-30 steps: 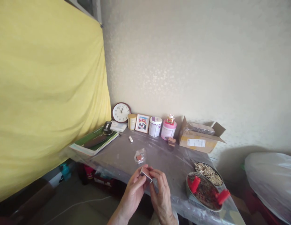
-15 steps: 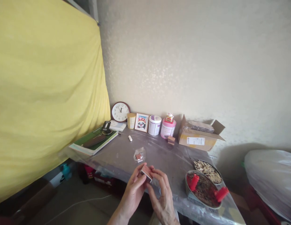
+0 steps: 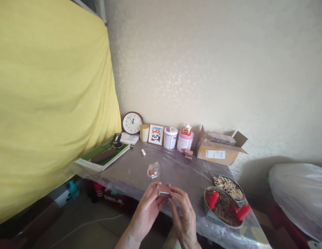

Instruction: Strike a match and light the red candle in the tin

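Matchbox (image 3: pixel 164 191) swung nearer level; left hand (image 3: pixel 147 210) and right hand (image 3: pixel 184 214) fingers grasping it; lower right, dish (image 3: pixel 241 199) of matchsticks (image 3: pixel 229 187).

The left grip (image 3: pixel 148 207) is a bare hand with slim fingers and a thumb that is broad at its base. The left forearm (image 3: pixel 128 238) is bare as well, widening from the wrist toward the near edge of the view. The right grip (image 3: pixel 185 214) is also a bare hand, long-fingered, with rounded knuckles and faint ridges across its back, above a bare right wrist (image 3: pixel 190 241). Between the two, at the near edge, shows plain, pale beige cloth (image 3: pixel 172 240); which garment cannot be told.
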### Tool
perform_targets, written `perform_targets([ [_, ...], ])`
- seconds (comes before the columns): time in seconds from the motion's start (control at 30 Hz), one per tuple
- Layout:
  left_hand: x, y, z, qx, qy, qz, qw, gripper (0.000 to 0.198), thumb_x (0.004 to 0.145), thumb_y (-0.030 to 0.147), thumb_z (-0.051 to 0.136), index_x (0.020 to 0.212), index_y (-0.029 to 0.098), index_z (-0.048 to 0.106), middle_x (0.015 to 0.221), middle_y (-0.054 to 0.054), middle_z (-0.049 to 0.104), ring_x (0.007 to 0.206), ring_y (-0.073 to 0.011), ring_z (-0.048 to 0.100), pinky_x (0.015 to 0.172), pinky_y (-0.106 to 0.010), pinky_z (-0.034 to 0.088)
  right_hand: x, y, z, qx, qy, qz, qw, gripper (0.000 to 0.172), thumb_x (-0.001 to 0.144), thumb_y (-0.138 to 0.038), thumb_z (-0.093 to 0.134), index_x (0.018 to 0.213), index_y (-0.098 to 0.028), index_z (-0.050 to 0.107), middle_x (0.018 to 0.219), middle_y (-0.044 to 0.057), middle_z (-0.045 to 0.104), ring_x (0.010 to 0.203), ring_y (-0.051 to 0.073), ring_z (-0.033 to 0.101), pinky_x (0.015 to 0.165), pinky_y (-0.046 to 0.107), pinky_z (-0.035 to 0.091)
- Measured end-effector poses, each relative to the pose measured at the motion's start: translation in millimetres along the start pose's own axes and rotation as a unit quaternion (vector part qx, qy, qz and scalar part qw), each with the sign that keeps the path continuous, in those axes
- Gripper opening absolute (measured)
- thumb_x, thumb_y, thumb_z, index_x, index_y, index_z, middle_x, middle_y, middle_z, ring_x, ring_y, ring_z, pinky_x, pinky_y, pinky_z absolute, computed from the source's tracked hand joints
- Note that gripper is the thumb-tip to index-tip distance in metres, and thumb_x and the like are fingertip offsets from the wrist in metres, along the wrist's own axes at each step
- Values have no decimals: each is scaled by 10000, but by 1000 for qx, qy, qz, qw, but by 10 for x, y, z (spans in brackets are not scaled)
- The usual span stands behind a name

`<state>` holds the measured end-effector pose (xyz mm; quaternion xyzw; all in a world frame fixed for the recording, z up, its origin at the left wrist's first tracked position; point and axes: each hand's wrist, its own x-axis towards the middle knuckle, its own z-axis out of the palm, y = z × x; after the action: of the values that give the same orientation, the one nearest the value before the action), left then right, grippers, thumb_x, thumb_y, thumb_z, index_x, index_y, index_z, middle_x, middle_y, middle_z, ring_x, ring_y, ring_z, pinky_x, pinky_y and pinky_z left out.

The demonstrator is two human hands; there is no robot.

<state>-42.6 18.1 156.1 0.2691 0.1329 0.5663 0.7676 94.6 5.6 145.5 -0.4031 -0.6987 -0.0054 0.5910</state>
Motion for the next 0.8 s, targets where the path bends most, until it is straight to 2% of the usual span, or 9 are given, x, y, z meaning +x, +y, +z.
perform_targets([
  [0.27, 15, -20, -40, 1, -3, 12, 1000, 92, 845, 211, 631, 934, 234, 639, 1125, -78, 735, 1108, -226, 631, 999, -396, 364, -45, 66, -8, 5, 4, 12, 1000, 241, 884, -84, 530, 1044, -250, 600, 1043, 43, 669, 966, 129, 667, 844, 220, 546],
  [0.4, 19, -46, -46, 37, 17, 31, 999, 111, 802, 186, 676, 895, 238, 646, 1133, -53, 720, 1132, -251, 620, 983, -389, 377, -83, 50, 0, 41, -4, 76, 996, 235, 882, -162, 562, 1095, -259, 579, 1058, 37, 665, 997, 148, 659, 873, 251, 546],
  [0.53, -9, -64, -33, 107, 37, 61, 992, 114, 792, 189, 691, 880, 247, 646, 1198, -40, 692, 1233, -282, 553, 1060, -408, 326, -130, 52, 19, 89, -39, 150, 984, 323, 851, -264, 629, 1165, -250, 557, 1134, 58, 650, 1048, 192, 650, 908, 310, 549],
  [0.67, -42, -68, -52, 178, 37, 74, 981, 140, 810, 188, 678, 919, 269, 643, 1304, -36, 640, 1288, -277, 501, 1068, -404, 332, -141, 70, 9, 125, -51, 178, 975, 341, 858, -252, 603, 1193, -250, 542, 1186, 68, 633, 1104, 206, 632, 954, 342, 529],
  [0.8, -49, -57, -60, 176, 11, 56, 983, 343, 799, 212, 696, 1128, 279, 628, 1328, -70, 636, 1271, -265, 510, 1040, -369, 368, -129, 74, -36, 143, -57, 167, 974, 364, 867, -226, 570, 1228, -248, 530, 1260, 92, 606, 1183, 235, 593, 1007, 394, 493],
])
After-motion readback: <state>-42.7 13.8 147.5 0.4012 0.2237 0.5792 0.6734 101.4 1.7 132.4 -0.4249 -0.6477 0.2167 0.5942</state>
